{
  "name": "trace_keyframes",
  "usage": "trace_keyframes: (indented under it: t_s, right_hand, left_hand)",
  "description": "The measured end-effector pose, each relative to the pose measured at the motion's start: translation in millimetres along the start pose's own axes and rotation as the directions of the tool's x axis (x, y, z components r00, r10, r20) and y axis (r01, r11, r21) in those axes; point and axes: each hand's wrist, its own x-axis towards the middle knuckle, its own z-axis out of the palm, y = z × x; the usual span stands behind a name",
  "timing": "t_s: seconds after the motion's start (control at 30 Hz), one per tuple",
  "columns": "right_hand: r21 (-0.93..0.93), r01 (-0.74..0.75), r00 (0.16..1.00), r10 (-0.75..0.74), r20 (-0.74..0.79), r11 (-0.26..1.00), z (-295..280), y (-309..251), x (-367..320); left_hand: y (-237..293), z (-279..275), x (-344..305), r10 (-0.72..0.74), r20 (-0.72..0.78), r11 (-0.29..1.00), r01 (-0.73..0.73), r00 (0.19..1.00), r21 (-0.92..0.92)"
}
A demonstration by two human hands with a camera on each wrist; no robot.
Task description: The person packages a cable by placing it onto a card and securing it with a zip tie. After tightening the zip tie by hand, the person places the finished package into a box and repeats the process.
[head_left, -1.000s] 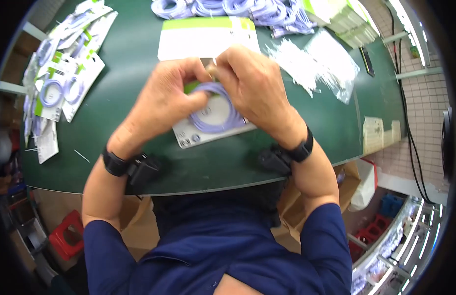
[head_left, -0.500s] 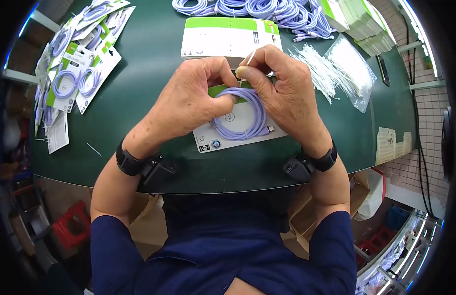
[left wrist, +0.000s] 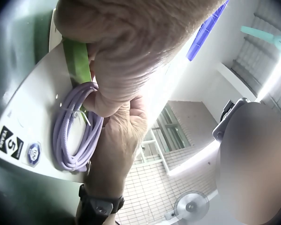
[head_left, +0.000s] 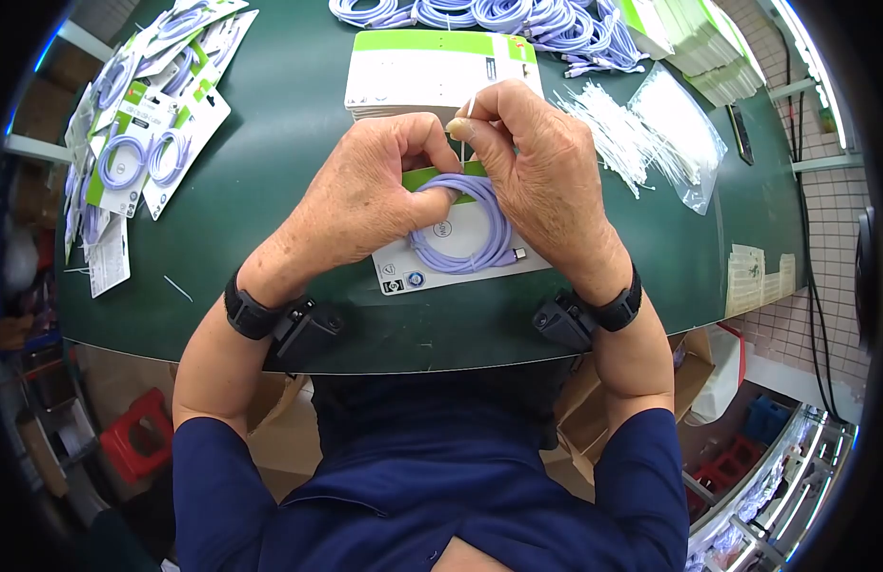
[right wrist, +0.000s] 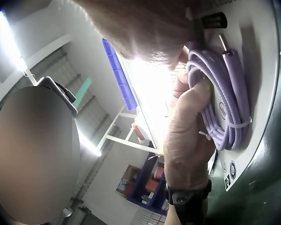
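Note:
A coil of lilac cable [head_left: 503,229] lies against a white and green card [left wrist: 33,103] with its metal plug at the lower right. My left hand [head_left: 365,191] grips the coil and the card's top edge, thumb inside the ring and fingers behind. Just above that edge, my right hand [head_left: 551,176] pinches a thin white cable tie [head_left: 463,151] between thumb and forefinger; the tie stands upright over the card's green strip. A small white tie [left wrist: 79,114] also binds the coil in the left wrist view. The back of the card is hidden.
Behind the hands sits a stack of cards [head_left: 403,81], with lilac cable coils [head_left: 503,17] beyond it. Loose white ties [head_left: 603,133] and a plastic bag [head_left: 700,186] lie right. Carded cables [head_left: 127,162] are heaped left. More cards [head_left: 703,48] stand back right.
The head view has shifted since a second ago. Over the last half second my right fingers moved slightly left, and the tie turned more upright. My left hand keeps its grip.

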Motion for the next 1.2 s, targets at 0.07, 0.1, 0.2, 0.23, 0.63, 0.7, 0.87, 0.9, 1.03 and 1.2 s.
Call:
trace_keyframes:
  t_s: [0.07,0.1,0.2,0.23,0.63,0.7,0.87,0.9,1.03,1.2]
  right_hand:
    - [0.009,-0.013,1.000,0.013,0.007,1.000,0,0,-1]
    - [0.016,-0.024,1.000,0.024,0.014,1.000,0,0,-2]
    - [0.065,-0.036,0.999,0.035,0.014,0.997,-2,-2,-1]
    - [0.106,-0.038,0.999,0.037,0.009,0.994,-4,-3,-1]
    - [0.095,0.039,0.983,-0.055,0.176,0.995,-29,-26,1]
    - [0.167,-0.034,0.968,-0.009,0.250,0.985,-31,-26,2]
    - [0.385,-0.047,0.945,-0.084,0.316,0.922,-36,-16,2]
    - [0.404,-0.085,0.935,-0.067,0.348,0.911,-40,-17,3]
    - [0.413,-0.123,0.927,-0.044,0.373,0.903,-39,-16,2]
    - [0.330,-0.095,0.959,-0.002,0.282,0.939,-39,-23,2]
  left_hand:
    - [-1,1,0,0.011,-0.002,1.000,-0.011,1.000,0.001]
    - [-2,1,0,0.023,-0.006,1.000,-0.023,1.000,0.001]
    - [-1,1,-1,0.036,-0.015,0.999,-0.036,0.999,0.001]
    - [-1,1,-1,0.037,-0.020,0.999,-0.037,0.999,-0.001]
    - [5,-7,-1,-0.012,-0.039,0.992,0.007,0.999,-0.122]
    - [4,-8,-1,0.004,-0.041,0.988,-0.010,0.999,-0.154]
    - [1,-11,-1,0.030,-0.016,0.992,-0.032,0.999,-0.125]
    - [0,-12,-2,0.057,-0.007,0.994,-0.057,0.998,-0.098]
    - [6,-14,-3,0.042,0.007,0.997,-0.041,0.999,-0.069]
    - [8,-15,-4,0.055,-0.009,0.997,-0.056,0.998,-0.057]
